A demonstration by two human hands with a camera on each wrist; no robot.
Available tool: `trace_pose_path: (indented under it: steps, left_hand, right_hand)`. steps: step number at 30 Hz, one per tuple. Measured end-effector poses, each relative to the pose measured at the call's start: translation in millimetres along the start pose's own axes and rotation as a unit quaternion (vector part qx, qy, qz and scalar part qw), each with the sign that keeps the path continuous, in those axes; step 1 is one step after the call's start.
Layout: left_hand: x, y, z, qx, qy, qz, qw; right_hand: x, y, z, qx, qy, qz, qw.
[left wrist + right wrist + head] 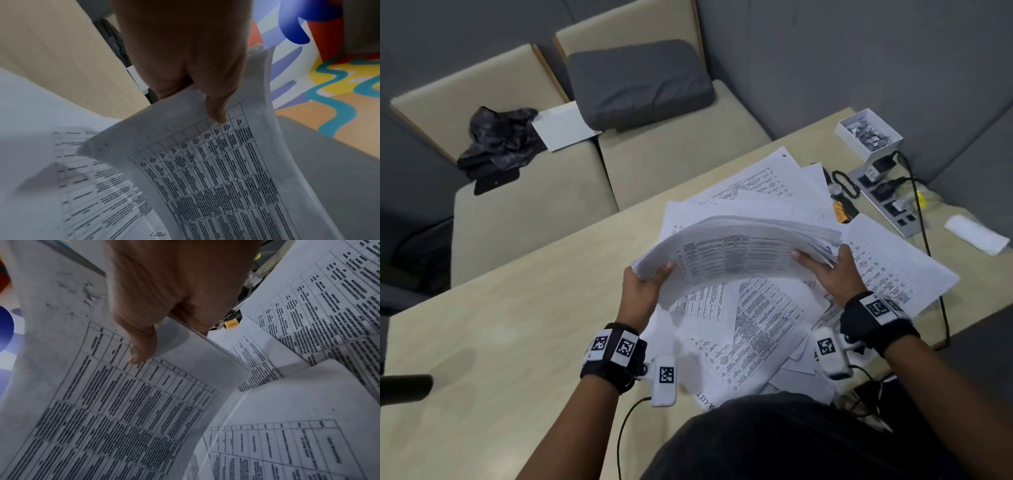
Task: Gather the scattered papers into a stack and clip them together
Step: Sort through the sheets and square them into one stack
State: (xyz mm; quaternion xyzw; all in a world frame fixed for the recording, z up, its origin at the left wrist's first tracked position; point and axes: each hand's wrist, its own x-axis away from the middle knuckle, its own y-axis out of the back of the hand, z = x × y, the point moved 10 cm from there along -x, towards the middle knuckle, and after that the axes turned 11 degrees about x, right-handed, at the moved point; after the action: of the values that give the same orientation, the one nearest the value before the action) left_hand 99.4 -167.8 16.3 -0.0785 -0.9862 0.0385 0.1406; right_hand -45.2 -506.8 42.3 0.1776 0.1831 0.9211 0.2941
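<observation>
Pale wood-laminate table (500,308): bears everything below.

Loose white printed sheets (756,329): many, fanned and overlapping across the table's right half, not yet gathered.

Thick sheaf of white printed paper (729,253): held clear of the table above the loose sheets, bowed upward in an arch, edges on the right end splayed unevenly. Judged light but floppy and slick sheet-on-sheet; likely best held at both short ends, then tapped square on the table.

Grey power strip (883,202): far right, cables attached.

Small white open box of metal clips (868,132): far right corner, well apart from the sheaf.

Left hand (643,284): thumb over, fingers under the sheaf's left end, pinching it.

Right hand (828,270): thumb pressed on top, fingers curled round the sheaf's right end.
</observation>
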Motion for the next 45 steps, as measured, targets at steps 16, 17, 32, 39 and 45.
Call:
trace_pose_path:
  steps: [16, 17, 32, 39, 45]
  left_hand:
    - [23.8, -54.0, -121.9, -0.36, -0.152, 0.204, 0.898]
    - [27.3, -71.8, -130.9, -0.415, -0.164, 0.231, 0.865]
    - [-26.3, 21.9, -71.6, -0.326, -0.048, 0.065, 0.942]
    - [-18.6, 128.3, 24.2, -0.28, 0.133, -0.038, 0.95]
    - [1.6, 136.5, 94.3, -0.308, 0.181, -0.061, 0.932]
  right_hand:
    - [-30.9, -21.0, 38.2, 0.249, 0.197, 0.117, 0.941]
    - [-33.6, -27.5, 52.9, 0.255, 0.218, 0.134, 0.933]
    - [-76.7, -13.4, 23.7, 0.179, 0.039, 0.069, 0.981]
    - [-6.7, -10.8, -151.3, 0.387, -0.22, 0.206, 0.871]
    - [47.1, -34.9, -188.3, 0.071, -0.346, 0.16, 0.922]
